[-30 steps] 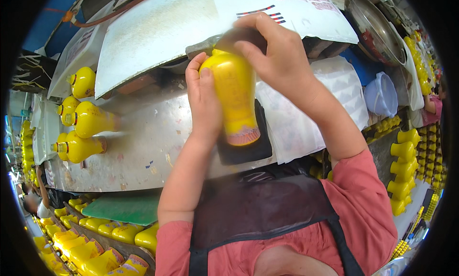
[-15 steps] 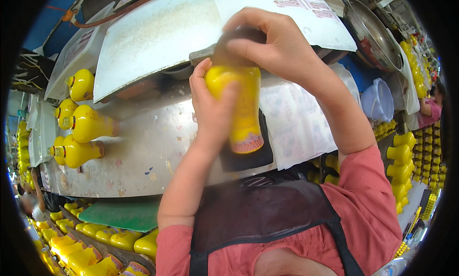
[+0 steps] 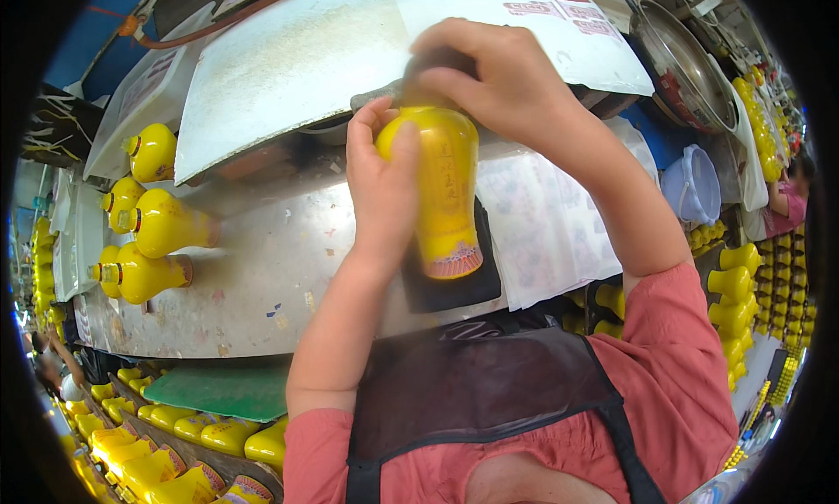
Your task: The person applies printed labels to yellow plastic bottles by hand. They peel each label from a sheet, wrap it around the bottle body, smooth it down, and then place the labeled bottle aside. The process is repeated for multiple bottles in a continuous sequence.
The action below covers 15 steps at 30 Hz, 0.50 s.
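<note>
A glossy yellow vase-shaped bottle (image 3: 444, 185), with lettering on its side and a pink-purple patterned band at its base, lies with its neck pointing away from me. My left hand (image 3: 382, 176) wraps round its left side near the shoulder, thumb on top. Curled over the neck end, my right hand (image 3: 502, 72) grips something dark brown (image 3: 426, 80) against the bottle; motion blur hides what it is. The neck itself is covered. Under the bottle's lower part is a black pad (image 3: 476, 286) on the metal table (image 3: 271, 303).
Several similar yellow bottles (image 3: 157, 223) lie at the table's left. Sheets of printed transfer paper (image 3: 551, 233) lie right of the pad. A white board (image 3: 306, 54) spans the far side. A pale blue bucket (image 3: 690, 185) and a round metal pan (image 3: 682, 63) are at the right.
The bottle has gone from blurred to sharp, and its lettering now shows. My left thumb has shifted slightly left and up. My right hand stays at the neck, still blurred.
</note>
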Available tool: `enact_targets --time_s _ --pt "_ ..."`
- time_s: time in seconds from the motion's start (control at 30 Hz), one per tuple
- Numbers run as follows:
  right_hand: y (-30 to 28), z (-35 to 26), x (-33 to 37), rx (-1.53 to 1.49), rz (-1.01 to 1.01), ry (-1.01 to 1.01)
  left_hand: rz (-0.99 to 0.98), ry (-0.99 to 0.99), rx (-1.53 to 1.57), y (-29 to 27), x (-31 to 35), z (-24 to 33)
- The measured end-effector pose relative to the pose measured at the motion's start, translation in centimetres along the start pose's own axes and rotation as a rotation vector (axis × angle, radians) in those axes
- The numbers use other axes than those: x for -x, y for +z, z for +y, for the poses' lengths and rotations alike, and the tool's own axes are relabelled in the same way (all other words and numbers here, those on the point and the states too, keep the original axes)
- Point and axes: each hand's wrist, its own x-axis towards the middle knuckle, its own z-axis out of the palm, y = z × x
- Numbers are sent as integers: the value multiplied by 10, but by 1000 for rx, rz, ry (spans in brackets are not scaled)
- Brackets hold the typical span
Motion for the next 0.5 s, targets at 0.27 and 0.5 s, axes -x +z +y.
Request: enact_targets --time_s 0.27,0.5 --pt "-4 -12 17 220 134 -180 35 -89 271 -3 -1 5" --pt "2 -33 59 245 -35 -526 0 -134 289 -17 -7 9"
